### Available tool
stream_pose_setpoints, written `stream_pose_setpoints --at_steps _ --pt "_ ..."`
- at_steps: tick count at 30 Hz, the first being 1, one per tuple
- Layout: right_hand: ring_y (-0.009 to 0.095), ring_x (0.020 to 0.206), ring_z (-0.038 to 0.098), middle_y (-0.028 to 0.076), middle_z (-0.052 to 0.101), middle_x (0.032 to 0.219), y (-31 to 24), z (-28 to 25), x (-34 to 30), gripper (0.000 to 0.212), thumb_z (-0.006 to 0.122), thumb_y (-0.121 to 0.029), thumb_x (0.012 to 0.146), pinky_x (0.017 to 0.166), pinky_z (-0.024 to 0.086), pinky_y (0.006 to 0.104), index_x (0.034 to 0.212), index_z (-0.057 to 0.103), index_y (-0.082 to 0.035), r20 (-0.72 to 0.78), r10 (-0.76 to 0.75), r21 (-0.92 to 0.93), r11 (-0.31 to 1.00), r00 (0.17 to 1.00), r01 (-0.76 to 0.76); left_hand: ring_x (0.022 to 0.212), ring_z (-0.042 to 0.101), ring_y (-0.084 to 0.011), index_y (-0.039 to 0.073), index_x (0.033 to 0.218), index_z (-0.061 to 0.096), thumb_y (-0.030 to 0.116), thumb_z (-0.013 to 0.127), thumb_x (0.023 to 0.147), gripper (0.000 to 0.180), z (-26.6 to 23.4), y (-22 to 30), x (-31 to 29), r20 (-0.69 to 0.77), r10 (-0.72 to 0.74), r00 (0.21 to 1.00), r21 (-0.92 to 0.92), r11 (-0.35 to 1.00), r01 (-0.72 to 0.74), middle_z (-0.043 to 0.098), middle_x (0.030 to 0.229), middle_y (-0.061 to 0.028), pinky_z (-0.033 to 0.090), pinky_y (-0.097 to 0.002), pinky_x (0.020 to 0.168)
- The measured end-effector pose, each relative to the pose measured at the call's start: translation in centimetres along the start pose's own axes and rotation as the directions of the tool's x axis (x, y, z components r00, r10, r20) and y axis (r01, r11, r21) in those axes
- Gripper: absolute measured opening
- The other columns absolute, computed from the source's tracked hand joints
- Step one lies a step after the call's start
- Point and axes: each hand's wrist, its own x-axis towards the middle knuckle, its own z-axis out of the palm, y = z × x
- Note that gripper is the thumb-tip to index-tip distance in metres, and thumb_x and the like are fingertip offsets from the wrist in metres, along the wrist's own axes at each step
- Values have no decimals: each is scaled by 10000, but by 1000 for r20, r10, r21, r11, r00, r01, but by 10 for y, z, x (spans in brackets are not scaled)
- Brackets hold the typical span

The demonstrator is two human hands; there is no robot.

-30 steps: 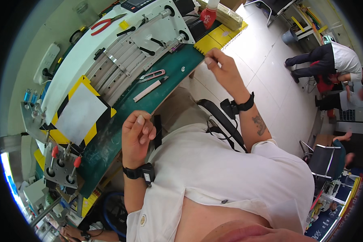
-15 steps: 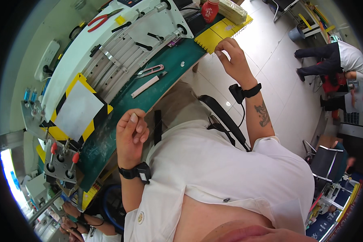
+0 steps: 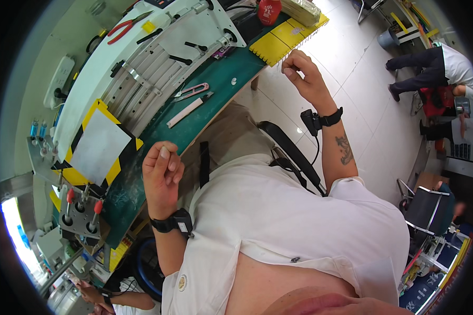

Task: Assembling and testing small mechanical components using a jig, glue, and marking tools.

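Observation:
My left hand [image 3: 163, 173] is raised just off the front edge of the green bench [image 3: 223, 102]. Its thumb and forefinger are pressed together, and whatever may be between them is too small to make out. To the right, my right hand [image 3: 309, 79] is held over the floor beside a yellow comb-edged sheet [image 3: 278, 42]. Its fingers are curled in toward the thumb, and their contents, if any, do not show. On the bench between the hands lie a pale utility knife [image 3: 189, 110], a pink-handled cutter [image 3: 192, 91] and a small white round piece [image 3: 234, 81].
A white machine with metal rails [image 3: 142, 73] fills the bench's back. Red-handled pliers [image 3: 129, 26] lie on it. A yellow-and-black bordered plate [image 3: 101, 149] and red-knobbed clamps [image 3: 84, 210] stand left. A red bottle [image 3: 268, 11] is behind. Other people work at both sides.
My left hand has shifted slightly left, with its fingers still closed. My right hand has barely moved. The bench appears slightly further left and up in the picture.

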Motion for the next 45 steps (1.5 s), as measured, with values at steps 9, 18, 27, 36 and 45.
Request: stream_pose_setpoints --at_steps 9,18,27,36,45 --pt "286 1056 609 82 581 1046 -10 -2 10 120 728 11 1023 1009 477 415 1027 622 -47 156 -134 -163 974 979 160 584 376 1 17 1192 716 182 627 1228 192 -1 2 2 -51 17 999 63 998 -14 566 836 42 360 -190 538" --pt "291 1121 572 79 565 1066 -19 -1 -2 162 712 36 959 1185 383 454 1020 622 -85 246 -102 -275 946 964 170 579 380 1 10 1202 740 179 620 1227 209 23 -5 16 10 13 1000 75 997 -14 570 833 46 380 -198 555" --pt "338 1107 579 111 598 1057 -7 -2 -20 106 731 -20 964 1168 427 464 1005 647 -69 254 -66 -294 945 965 142 583 381 3 4 1219 770 205 652 1219 233 9 -1 12 -1 39 999 62 997 -39 608 838 34 391 -204 567" --pt "283 1033 631 74 621 975 -5 -12 -23 153 772 42 959 1129 449 441 991 670 -67 189 -46 -181 980 981 81 590 374 14 5 1235 754 184 645 1212 210 29 -3 16 -48 47 998 238 971 -34 624 875 30 357 -185 549" --pt "253 967 680 55 671 949 -15 -14 -32 142 767 41 976 1091 468 412 1057 727 -68 67 -43 -125 991 997 51 974 700 -57 8 1499 732 157 719 1152 378 141 -57 110 358 102 928 455 849 -269 800 1142 -24 543 -226 902"
